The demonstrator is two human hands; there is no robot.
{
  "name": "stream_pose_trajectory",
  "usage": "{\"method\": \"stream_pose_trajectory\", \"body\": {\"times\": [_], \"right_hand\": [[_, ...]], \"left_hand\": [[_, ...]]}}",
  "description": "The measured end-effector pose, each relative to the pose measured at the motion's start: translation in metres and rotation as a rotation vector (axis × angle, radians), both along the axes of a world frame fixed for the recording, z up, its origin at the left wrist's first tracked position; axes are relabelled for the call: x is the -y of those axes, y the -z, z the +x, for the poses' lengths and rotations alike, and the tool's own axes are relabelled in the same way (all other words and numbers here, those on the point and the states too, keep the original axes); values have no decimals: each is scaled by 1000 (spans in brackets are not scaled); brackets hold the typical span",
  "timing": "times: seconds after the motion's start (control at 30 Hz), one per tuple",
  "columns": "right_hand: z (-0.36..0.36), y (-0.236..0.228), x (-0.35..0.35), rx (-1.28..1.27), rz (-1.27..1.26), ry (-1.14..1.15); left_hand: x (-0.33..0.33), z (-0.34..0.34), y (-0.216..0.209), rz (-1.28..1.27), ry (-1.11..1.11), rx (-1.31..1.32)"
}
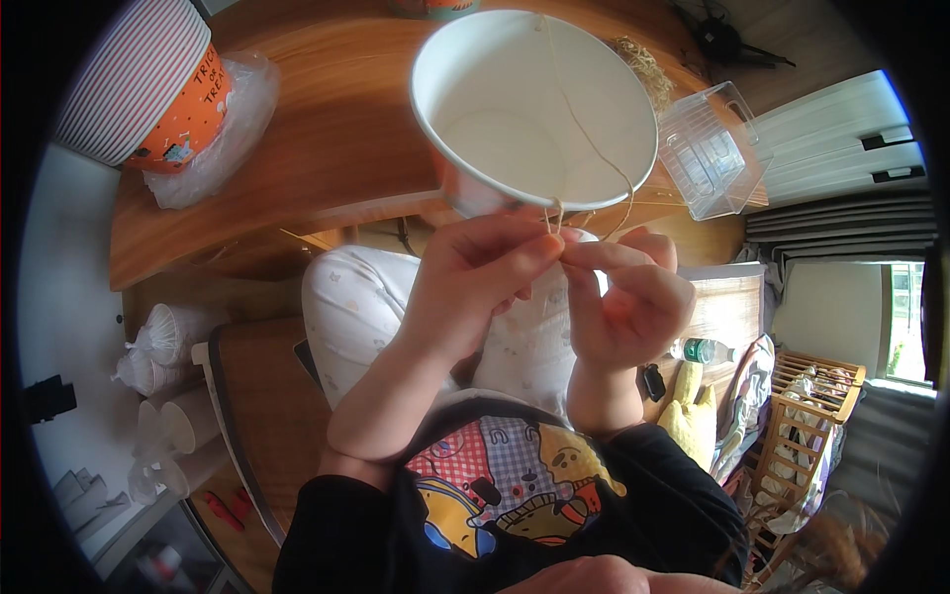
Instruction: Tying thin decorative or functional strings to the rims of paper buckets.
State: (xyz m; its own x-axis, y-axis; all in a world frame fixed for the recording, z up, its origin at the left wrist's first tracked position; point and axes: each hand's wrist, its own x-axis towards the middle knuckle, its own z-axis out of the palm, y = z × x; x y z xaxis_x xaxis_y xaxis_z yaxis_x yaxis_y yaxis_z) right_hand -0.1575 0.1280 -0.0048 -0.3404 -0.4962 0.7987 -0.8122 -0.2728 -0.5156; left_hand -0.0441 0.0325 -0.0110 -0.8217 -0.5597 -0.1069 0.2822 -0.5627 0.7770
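A large white-lined paper bucket (465, 84) lies tipped toward me at the edge of the wooden desk, its opening facing me. Thin tan twine (594, 144) runs from a hole at the far rim, across the opening, to the near rim. At the near rim, a small loop of twine passes over the edge. My left hand (470, 277) pinches the twine just below that rim between thumb and forefinger. Close against it, my right hand (633, 297) pinches the twine too, fingers curled. Fingertips partly hide the strand's end.
Nested orange paper buckets (163, 109) stand at the desk's left, partly in clear plastic. A clear plastic box (708, 153) and a tuft of straw-like twine (648, 74) sit right of the bucket. A black object (722, 40) lies farther back. Bagged white cups (178, 332) are at lower left.
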Motion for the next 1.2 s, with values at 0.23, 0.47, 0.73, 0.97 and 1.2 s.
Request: {"method": "stream_pose_trajectory", "body": {"times": [0.23, 0.47, 0.73, 0.97, 1.2], "right_hand": [[-1, 1, 1, 22, -40, -33], [-1, -4, 1, -22, -29, -38], [-4, 7, 5, 4, -101, -37], [-1, 10, 8, 92, -157, -52], [-12, 5, -2, -116, -51, 64]], "left_hand": [[-2, 1, 7, 117, -92, -110], [-1, 2, 12, 55, -25, -58], [-5, 0, 7, 16, -74, -49], [-6, 1, 7, 4, -140, -39], [-5, -1, 8, 62, -116, -61]]}}
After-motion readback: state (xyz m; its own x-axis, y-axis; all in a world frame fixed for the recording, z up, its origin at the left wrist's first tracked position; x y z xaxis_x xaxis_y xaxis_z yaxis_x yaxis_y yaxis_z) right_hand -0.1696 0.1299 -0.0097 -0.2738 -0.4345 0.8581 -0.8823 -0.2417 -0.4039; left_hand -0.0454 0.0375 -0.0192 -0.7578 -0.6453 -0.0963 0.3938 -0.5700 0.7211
